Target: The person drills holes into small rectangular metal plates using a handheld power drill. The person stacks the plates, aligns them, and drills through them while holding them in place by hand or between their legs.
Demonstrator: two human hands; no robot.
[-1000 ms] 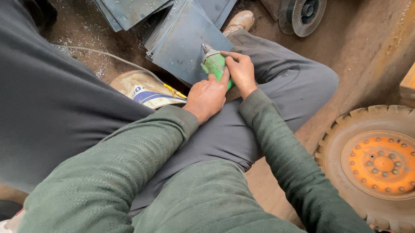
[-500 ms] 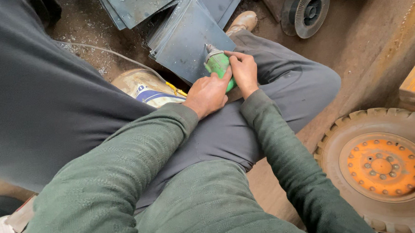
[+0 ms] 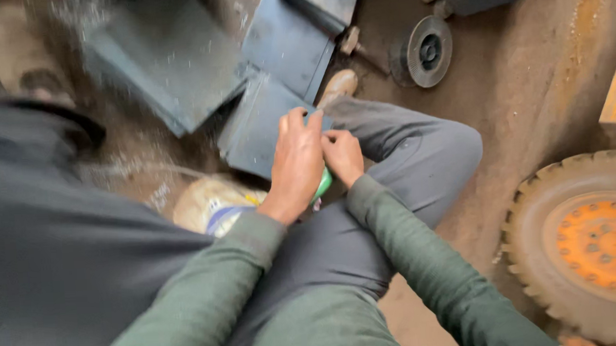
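Over our raised knee, our left hand (image 3: 297,163) wraps its fingers around a small green bottle (image 3: 322,184), hiding its top; our right hand (image 3: 343,155) pinches beside it. Whether it is open yet, we cannot tell.

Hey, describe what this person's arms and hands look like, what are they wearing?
Both arms are in long, dark green knit sleeves with ribbed cuffs ending at the wrists. The left hand and right hand are bare: no gloves. No rings or watch can be made out in the blurred picture.
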